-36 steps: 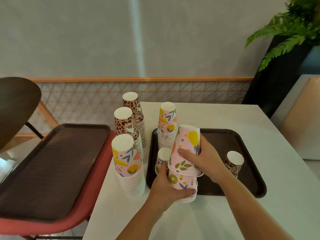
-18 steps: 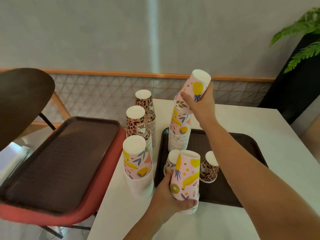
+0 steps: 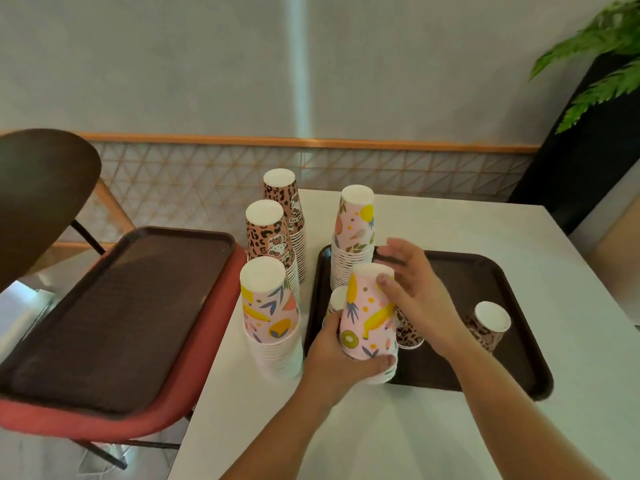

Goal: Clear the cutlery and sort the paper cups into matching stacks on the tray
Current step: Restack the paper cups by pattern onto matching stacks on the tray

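My left hand (image 3: 341, 362) grips the base of a short stack of pink fruit-print cups (image 3: 367, 317), upside down at the front left edge of the brown tray (image 3: 485, 271). My right hand (image 3: 415, 292) is spread around the top cup of that stack, thumb on its side and fingers behind it. A tall pink fruit-print stack (image 3: 353, 233) stands at the tray's back left corner. On the tray are a single leopard cup (image 3: 488, 323), another leopard cup (image 3: 408, 336) half hidden by my right hand, and a small pink cup (image 3: 337, 301) behind the held stack. No cutlery is in view.
On the white table left of the tray stand another pink stack (image 3: 268, 306) and two leopard-print stacks (image 3: 270, 233) (image 3: 284, 199). A second brown tray (image 3: 121, 306) lies on a red chair at the left. A plant (image 3: 602, 64) in a black planter is at the back right.
My right hand set its pink cup on top of the tall stack at the tray's back left, then came back down to the top of the stack held in my left hand.
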Tool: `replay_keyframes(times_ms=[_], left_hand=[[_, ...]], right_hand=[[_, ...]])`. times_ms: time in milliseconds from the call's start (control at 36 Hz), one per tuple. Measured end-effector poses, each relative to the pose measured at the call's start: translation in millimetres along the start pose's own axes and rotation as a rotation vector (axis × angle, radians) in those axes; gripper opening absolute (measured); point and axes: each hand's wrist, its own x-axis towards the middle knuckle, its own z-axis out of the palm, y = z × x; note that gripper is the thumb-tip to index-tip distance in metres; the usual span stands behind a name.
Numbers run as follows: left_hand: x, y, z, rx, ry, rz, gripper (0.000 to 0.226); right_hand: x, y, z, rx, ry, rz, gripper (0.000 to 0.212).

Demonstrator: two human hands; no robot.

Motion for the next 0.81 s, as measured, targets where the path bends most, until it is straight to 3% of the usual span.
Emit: replay_keyframes(times_ms=[111, 500, 806], left_hand=[[1, 11, 3, -0.037, 0.019, 0.048, 0.082], [-9, 24, 7, -0.034, -0.011, 0.072, 0.091], [-5, 26, -3, -0.162, -0.019, 0.032, 0.085]], right_hand=[[-24, 8, 6, -0.060, -0.163, 0.136, 0.074], [-35, 10, 6, -0.012, -0.002, 0.183, 0.059], [-21, 12, 14, 0.111, -0.037, 0.186, 0.064]])
